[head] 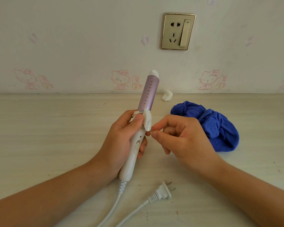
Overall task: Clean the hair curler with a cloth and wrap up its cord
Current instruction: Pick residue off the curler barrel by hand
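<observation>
My left hand [121, 138] grips the white handle of the hair curler [147, 92], holding it upright with its lilac barrel tilted slightly right. My thumb rests by the white clamp lever. My right hand [179, 138] hovers just right of that lever, thumb and forefinger pinched together; whether they hold a tiny bit of something is too small to tell. The white cord [115, 208] runs from the handle's base off the bottom edge and loops back to the two-pin plug [162, 191], lying loose on the table. A crumpled blue cloth [210, 125] lies on the table, right of my hands.
A small crumpled white tissue [167, 95] lies by the wall behind the curler. A gold-framed wall socket [178, 31] with a switch is above the pale wooden table [47, 125]. The wallpaper carries pink cartoon cat prints.
</observation>
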`<state>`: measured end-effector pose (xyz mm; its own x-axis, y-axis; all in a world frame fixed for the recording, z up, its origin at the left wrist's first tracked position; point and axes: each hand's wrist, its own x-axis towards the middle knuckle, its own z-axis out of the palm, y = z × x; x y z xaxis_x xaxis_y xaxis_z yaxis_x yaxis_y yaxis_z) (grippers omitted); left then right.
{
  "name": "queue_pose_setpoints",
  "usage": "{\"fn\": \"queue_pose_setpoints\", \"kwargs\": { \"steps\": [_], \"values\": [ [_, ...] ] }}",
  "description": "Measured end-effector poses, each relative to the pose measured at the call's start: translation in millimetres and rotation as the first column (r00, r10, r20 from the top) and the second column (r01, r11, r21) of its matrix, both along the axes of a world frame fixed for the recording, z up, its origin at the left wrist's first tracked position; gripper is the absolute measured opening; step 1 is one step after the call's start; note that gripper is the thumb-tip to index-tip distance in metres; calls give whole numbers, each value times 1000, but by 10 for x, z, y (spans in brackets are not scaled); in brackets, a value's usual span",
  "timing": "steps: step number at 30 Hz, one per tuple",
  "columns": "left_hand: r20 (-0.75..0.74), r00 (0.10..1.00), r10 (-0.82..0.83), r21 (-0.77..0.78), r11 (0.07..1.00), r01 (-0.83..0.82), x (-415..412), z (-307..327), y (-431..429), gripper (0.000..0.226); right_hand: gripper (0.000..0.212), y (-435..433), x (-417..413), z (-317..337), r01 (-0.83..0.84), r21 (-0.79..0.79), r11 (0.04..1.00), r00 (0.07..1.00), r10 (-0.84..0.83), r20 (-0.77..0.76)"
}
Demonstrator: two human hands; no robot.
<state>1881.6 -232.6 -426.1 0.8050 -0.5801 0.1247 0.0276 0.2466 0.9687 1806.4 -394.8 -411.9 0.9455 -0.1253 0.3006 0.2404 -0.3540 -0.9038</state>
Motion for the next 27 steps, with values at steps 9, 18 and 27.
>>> {"fn": "queue_pose_setpoints", "kwargs": {
  "steps": [9, 18, 27],
  "values": [
    [-85, 996, 12, -62, 998, -18, 2, 2, 5, 33, 11, -26, -23, -1, -47, 57, 997, 998, 44, 52],
    [-59, 998, 0, -14, 1000, -1, 29, 11, 12, 37, 7, 37, -15, -35, -173, 32, 984, 985, 173, 1],
    [-60, 998, 26, 0, 1000, -26, 48, 17, -1, 35, 11, -2, -1, -51, -164, 2, 986, 986, 164, 8]
  ]
}}
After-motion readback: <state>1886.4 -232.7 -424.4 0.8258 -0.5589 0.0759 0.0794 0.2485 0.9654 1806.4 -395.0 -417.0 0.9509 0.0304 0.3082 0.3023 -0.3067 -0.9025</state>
